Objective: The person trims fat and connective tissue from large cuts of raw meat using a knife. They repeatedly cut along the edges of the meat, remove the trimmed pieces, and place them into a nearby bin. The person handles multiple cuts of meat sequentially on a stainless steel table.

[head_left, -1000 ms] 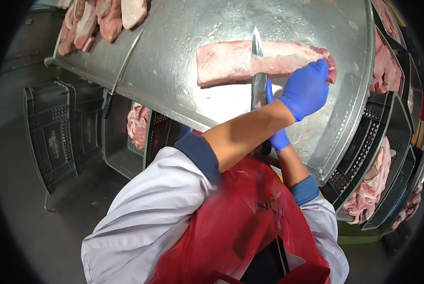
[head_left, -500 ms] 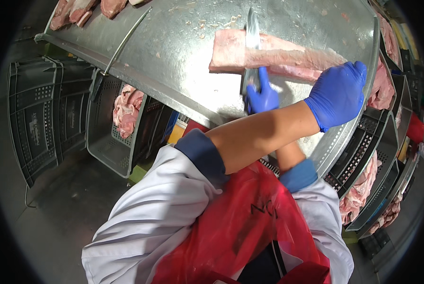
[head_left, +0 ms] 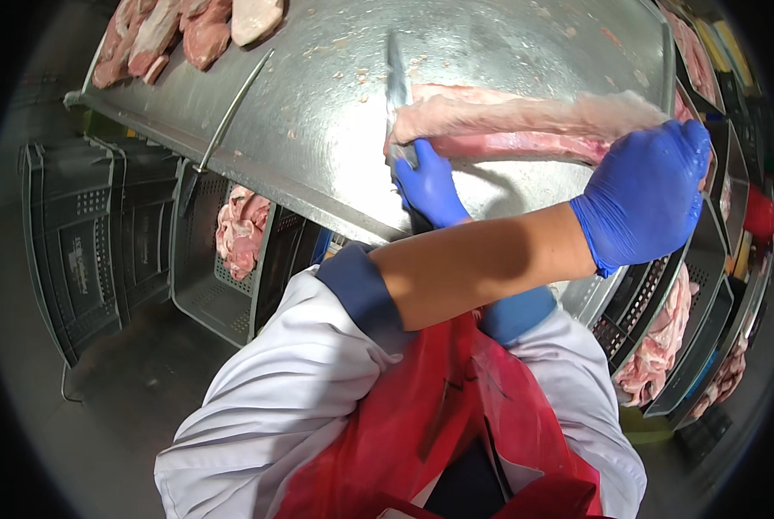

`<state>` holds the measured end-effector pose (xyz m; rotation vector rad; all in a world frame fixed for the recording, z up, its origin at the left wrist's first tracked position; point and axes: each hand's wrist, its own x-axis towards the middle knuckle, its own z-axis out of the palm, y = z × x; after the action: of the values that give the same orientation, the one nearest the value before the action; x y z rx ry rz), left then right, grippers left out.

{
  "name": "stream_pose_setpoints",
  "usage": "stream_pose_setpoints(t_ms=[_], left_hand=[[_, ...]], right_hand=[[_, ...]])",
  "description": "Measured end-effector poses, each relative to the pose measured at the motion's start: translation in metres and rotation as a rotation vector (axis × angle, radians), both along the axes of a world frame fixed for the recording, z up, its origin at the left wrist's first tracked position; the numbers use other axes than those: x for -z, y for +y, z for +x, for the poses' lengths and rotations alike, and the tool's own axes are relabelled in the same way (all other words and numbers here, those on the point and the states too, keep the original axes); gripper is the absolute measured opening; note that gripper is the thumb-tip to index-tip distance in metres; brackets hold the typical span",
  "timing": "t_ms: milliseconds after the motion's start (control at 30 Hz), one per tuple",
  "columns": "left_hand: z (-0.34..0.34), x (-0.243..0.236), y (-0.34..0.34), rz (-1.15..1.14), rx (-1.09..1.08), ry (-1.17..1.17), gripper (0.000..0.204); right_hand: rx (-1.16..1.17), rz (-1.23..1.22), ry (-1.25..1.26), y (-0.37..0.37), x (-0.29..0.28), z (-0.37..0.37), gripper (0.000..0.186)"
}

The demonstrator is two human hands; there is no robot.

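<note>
My forearms cross, the left over the right. At the right, my left hand [head_left: 642, 197], in a blue glove, is closed in a fist on the end of a pale strip of fat [head_left: 569, 114]. The strip stretches leftward over a long pink slab of meat [head_left: 508, 147] lying on the metal table [head_left: 326, 112]. My right hand [head_left: 432, 183], also gloved in blue, grips a knife [head_left: 396, 86] at the left end of the slab. The blade points away from me and its lower part touches the meat. The left fingertips are hidden behind the fist.
Several pieces of meat [head_left: 205, 35] lie at the table's far left. A bent metal rod [head_left: 236, 108] rises by its left edge. Dark crates [head_left: 179, 277] stand at the left, one holding meat scraps [head_left: 242, 232]. More crates with meat [head_left: 659, 346] line the right side.
The knife has slid left along the slab to its left end. My left hand has moved right and slightly down, with the fat strip drawn back over the meat.
</note>
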<state>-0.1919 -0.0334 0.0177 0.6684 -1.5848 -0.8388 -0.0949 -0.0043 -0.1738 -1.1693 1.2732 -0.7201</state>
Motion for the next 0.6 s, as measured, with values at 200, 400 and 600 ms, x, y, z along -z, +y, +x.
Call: stream_pose_setpoints(t_ms=[200, 400, 600], left_hand=[[-0.068, -0.094, 0.05, -0.431, 0.186, -0.172, 0.028], [-0.212, -0.169, 0.185, -0.954, 0.415, -0.554, 0.021], [-0.181, 0.012, 0.158, -0.661, 0.517, -0.199, 0.03]], right_hand=[[-0.104, -0.138, 0.078, 0.017, -0.008, 0.006, 0.076], [-0.028, -0.055, 0.185, 0.009, -0.066, -0.056, 0.083], [0.531, -0.023, 0.028, 0.066, -0.005, -0.178, 0.079]])
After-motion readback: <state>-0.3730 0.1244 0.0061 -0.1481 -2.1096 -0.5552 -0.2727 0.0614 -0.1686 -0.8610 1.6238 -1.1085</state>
